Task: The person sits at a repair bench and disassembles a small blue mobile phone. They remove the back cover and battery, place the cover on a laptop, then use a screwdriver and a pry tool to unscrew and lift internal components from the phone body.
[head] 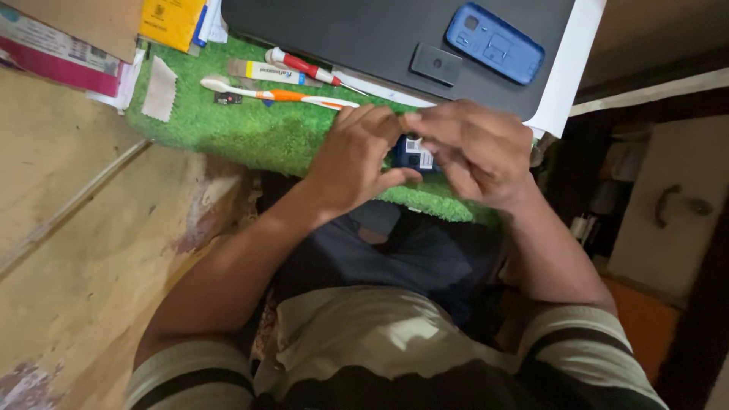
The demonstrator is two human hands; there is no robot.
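While both hands meet over the near edge of the green artificial-grass mat, the head view shows a small dark blue phone body with a white label patch pinched between them. The left hand curls its fingers over the top of the piece and sets the thumb under it; the right hand closes on the other end, fingertips bent in against the label side. Both grips are closed tight on the piece, which hangs just above the mat, not resting on it.

To do this well, I judge the left hand should hold steady as the anchor, with the right fingers working at the seam in small, even pressure, not a twist. Keeping the piece low over the mat should catch anything that drops.

Beyond the fingers lie an orange-and-white toothbrush, a red-handled screwdriver, a blue plastic phone shell and a small black rectangular cover.
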